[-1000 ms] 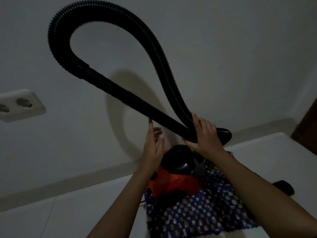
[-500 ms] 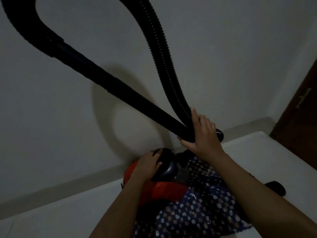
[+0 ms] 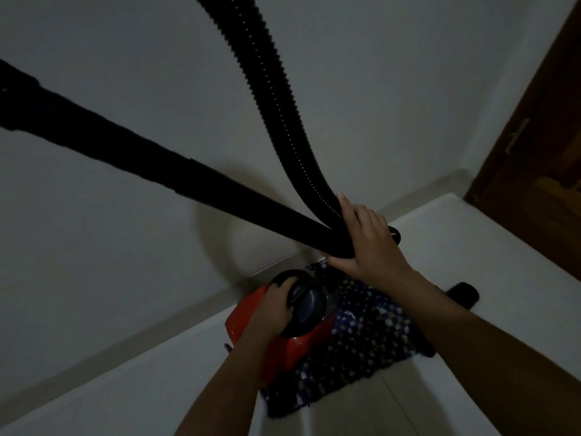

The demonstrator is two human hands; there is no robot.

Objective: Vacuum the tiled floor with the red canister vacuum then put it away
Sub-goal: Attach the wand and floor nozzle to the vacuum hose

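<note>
Dim light, colours muted. Right hand (image 3: 364,243) is closed around two black tubes at once where they cross: the smooth rigid wand (image 3: 176,174) and the ribbed flexible hose (image 3: 273,99), both pinched together in one grip. Fingers wrap over the top, thumb side underneath. The wand's open end (image 3: 394,234) pokes out just past the knuckles on the far side.

Left hand (image 3: 275,305) is curled over the round black top (image 3: 306,302) of the red canister vacuum (image 3: 248,316), fingers gripping its edge; whether it has hold of a handle or a knob cannot be told in this light.

From the right hand, the wand runs up and left, thickening toward the left edge of view, where it leaves the frame. The hose climbs steeply from the same grip and exits at the top edge. A curved shadow of the hose falls on the pale wall (image 3: 125,247) behind.

The vacuum sits low against the wall base, directly below the right hand, resting on or against a dark patterned cloth (image 3: 361,350) dotted with small pale squares. The cloth lies on the light tiled floor (image 3: 471,247); a grout line shows near the bottom. A pale skirting strip (image 3: 125,347) runs along the foot of the wall.

A small black object (image 3: 463,292) lies on the floor just beyond the right forearm; too dark to identify. A dark wooden door (image 3: 540,152) with a metal handle (image 3: 517,135) stands at the right.
</note>
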